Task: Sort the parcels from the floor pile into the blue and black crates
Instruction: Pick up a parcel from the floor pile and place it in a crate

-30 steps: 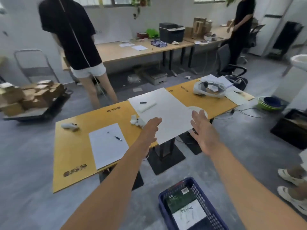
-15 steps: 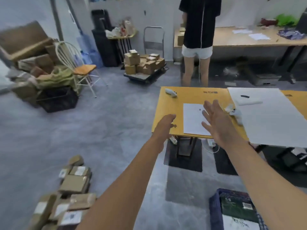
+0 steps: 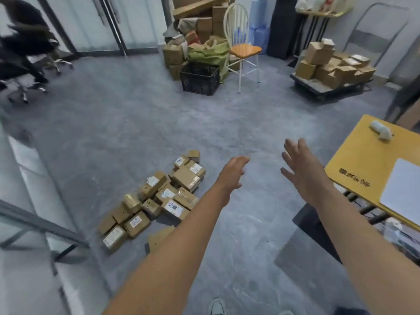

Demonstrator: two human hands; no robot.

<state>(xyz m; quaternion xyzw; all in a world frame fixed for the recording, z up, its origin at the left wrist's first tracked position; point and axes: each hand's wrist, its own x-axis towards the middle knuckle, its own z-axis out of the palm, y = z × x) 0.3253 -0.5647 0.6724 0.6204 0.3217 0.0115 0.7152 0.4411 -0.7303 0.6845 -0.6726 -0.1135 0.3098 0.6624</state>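
Note:
A pile of several brown cardboard parcels (image 3: 156, 198), many with white labels, lies on the grey floor at lower left of centre. My left hand (image 3: 231, 173) is stretched out above the floor just right of the pile, fingers relaxed and holding nothing. My right hand (image 3: 300, 169) is held out further right with its fingers spread, also empty. A black crate (image 3: 200, 78) stands on the floor at the back, in front of stacked boxes. The blue crate is out of view.
A yellow table (image 3: 363, 164) with white paper juts in at right. Behind stand a white chair with an orange seat (image 3: 243, 50), a trolley of cartons (image 3: 329, 67) and office chairs (image 3: 25, 53) at far left. A glass partition (image 3: 27, 201) runs along the left.
My view has swung left, from the yellow table and blue crate to the floor pile and black crate. Both hands stay outstretched and empty.

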